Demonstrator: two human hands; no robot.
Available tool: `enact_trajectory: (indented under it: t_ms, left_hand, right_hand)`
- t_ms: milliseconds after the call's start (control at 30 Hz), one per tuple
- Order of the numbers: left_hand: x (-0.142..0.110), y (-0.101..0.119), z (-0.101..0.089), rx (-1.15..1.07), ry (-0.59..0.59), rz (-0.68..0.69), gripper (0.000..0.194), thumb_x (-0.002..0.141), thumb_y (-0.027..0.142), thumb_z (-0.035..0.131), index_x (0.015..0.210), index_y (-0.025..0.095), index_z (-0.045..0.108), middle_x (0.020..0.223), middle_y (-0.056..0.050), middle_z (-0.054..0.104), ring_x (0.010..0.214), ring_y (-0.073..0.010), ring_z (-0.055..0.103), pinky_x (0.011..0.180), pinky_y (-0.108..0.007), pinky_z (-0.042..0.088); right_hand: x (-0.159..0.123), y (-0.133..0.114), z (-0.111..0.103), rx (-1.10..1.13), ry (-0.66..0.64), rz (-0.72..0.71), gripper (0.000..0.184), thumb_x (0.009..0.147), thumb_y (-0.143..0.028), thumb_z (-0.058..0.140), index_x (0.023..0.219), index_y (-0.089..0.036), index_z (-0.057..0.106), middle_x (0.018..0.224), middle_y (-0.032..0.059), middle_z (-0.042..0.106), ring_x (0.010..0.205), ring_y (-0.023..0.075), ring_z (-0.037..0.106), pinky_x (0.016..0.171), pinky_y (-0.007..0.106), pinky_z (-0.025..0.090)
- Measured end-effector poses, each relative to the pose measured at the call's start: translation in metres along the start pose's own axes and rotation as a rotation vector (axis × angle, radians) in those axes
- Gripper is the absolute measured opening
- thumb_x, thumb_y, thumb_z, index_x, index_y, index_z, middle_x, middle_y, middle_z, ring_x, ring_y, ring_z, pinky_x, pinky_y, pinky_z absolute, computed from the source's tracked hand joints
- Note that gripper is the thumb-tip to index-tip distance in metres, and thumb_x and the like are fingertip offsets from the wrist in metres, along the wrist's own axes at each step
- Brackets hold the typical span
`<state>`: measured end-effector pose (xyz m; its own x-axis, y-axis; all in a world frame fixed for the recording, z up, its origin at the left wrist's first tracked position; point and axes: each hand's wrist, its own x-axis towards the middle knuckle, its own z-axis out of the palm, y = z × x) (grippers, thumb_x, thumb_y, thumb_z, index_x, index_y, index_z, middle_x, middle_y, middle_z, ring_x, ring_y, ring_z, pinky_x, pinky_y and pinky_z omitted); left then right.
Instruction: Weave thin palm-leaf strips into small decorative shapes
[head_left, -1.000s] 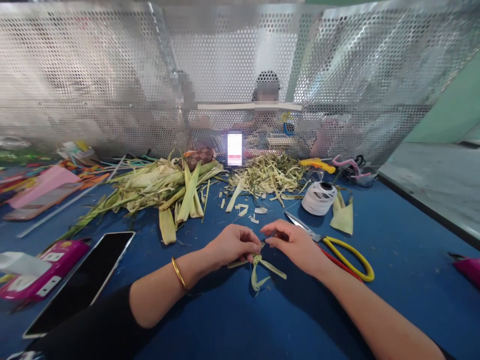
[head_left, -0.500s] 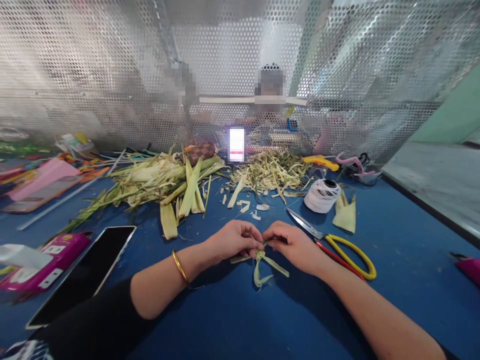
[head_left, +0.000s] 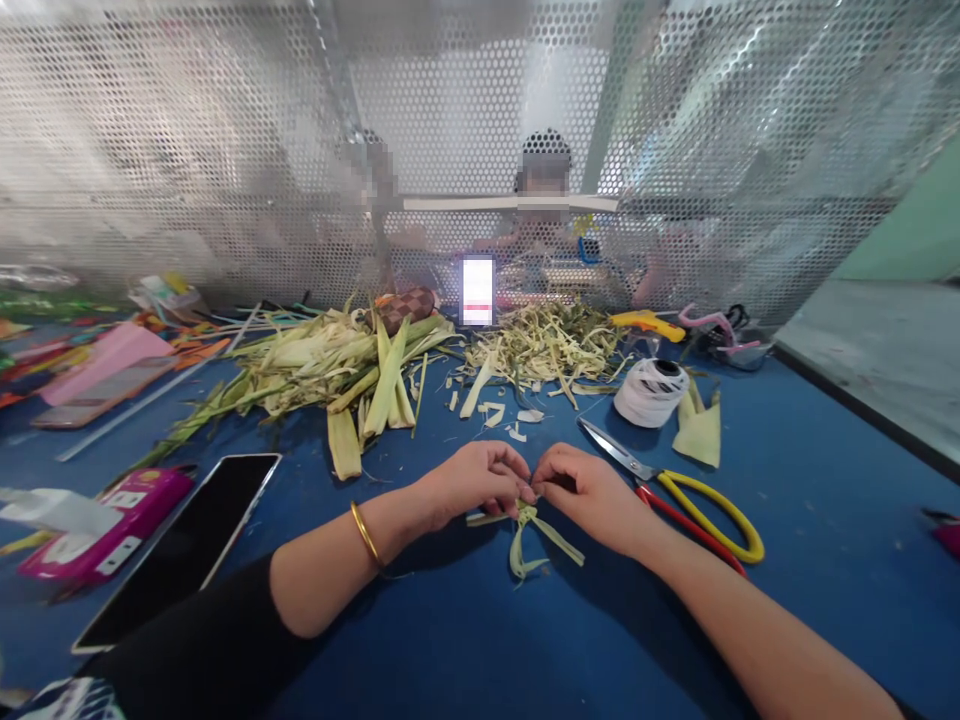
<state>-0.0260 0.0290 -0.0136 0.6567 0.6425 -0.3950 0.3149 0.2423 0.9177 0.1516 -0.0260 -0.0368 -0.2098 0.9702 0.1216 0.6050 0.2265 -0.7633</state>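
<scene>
In the middle of the table, my left hand is closed with its fingertips around a small knotted piece of pale green corn husk. Loose husk strips hang below the knot and stick out to both sides. Right against it, my right hand is closed in a pinch at the top of the knot. Whatever lies between its fingertips is too small to make out. Open-bladed scissors with red and yellow handles lie just beyond my right hand. A spool of white thread stands behind them.
Piles of corn husk and shredded husk strips lie at the back before a perforated metal screen. On the left are a black phone and a magenta tissue pack. A yellow cutter lies back right.
My fingertips have shifted slightly at the top of the husk knot, both hands still together. The whole view has moved a little, so things appear slightly further right.
</scene>
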Motion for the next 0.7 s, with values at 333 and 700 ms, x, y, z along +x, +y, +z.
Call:
enact_trajectory:
  t_ms: [333,700]
  left_hand:
    - [0.0022,-0.0006,0.0049,0.066,0.04,0.012,0.018,0.067,0.024,0.068,0.076,0.015,0.055,0.066,0.0,0.067,0.052,-0.0077,0.058,0.049,-0.018,0.039]
    - [0.0032,-0.0001,0.0053,0.057,0.059,0.008,0.011,0.074,0.017,0.063,0.07,0.015,0.054,0.064,0.0,0.068,0.05,-0.0063,0.057,0.047,-0.017,0.039]
  right_hand:
    - [-0.0002,-0.0014,0.0007,0.007,0.032,0.007,0.013,0.078,-0.014,0.052,0.068,-0.02,0.058,0.079,0.0011,0.058,0.074,0.0149,0.056,0.071,0.029,0.042]
    - [0.0015,-0.0019,-0.0015,0.085,0.022,0.072,0.012,0.078,-0.02,0.051,0.067,-0.02,0.056,0.077,0.001,0.057,0.073,0.015,0.054,0.07,0.029,0.042]
